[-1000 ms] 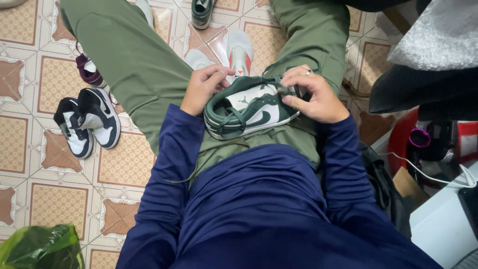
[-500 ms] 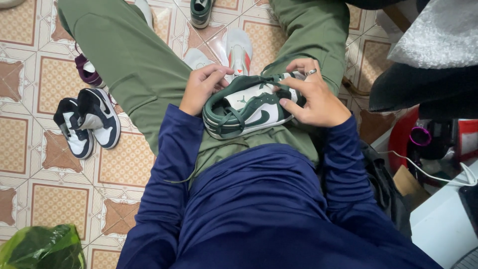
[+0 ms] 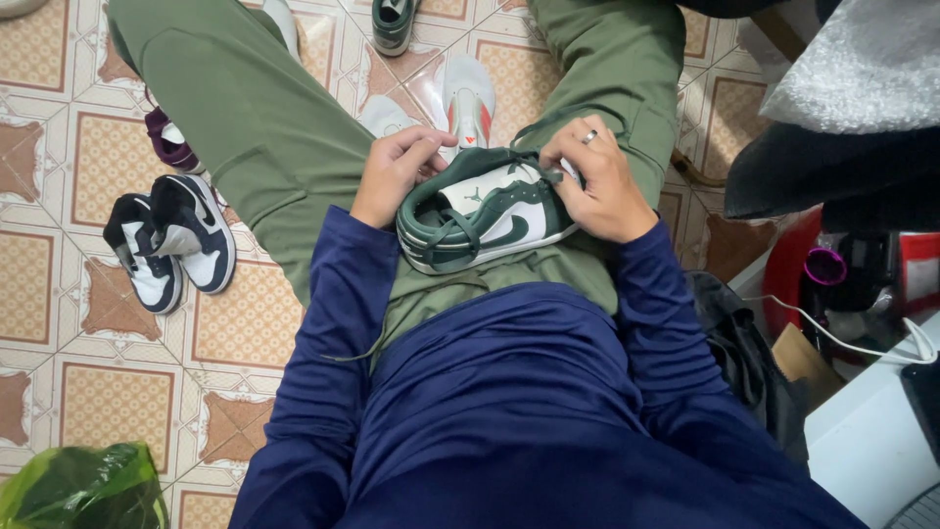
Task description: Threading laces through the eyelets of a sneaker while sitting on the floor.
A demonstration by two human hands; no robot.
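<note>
The green-and-white sneaker (image 3: 485,217) lay on my lap, long axis running left to right, toe under my right hand (image 3: 597,181). That hand was pinched shut on the green lace (image 3: 534,165) near the toe. My left hand (image 3: 392,174) was closed on the heel collar. A navy-and-white pair (image 3: 171,245) sat well apart on the tiled floor (image 3: 108,323).

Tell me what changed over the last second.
The right hand slid left along the green-and-white sneaker, closing over its toe end and the green lace. The left hand kept its grip on the heel; the sneaker stayed on the lap.
</note>
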